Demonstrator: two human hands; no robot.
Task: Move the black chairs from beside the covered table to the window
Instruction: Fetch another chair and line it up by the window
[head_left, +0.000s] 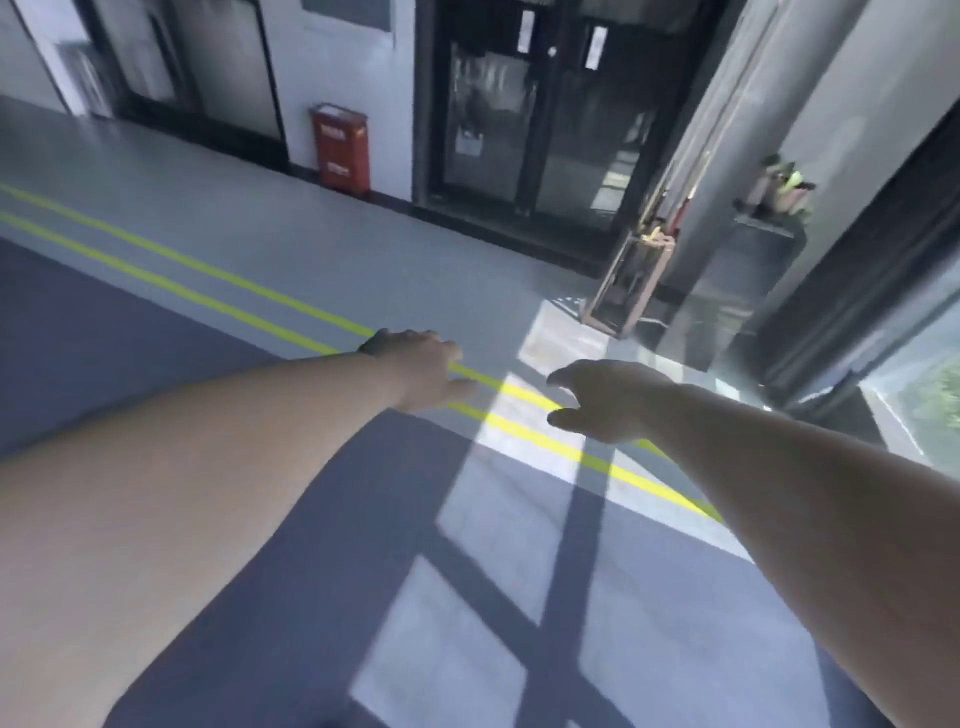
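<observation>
Fingers (451, 354) of the left hand (415, 371) and right hand (608, 400) hang loosely curled, holding nothing; 2 yellow lines (208, 269) run beneath them.

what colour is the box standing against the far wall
Red, with pale markings too blurred to read; the box shows in the head view.

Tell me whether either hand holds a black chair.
No: the left hand and the right hand are both empty, fingers relaxed, above the yellow floor lines.
</observation>
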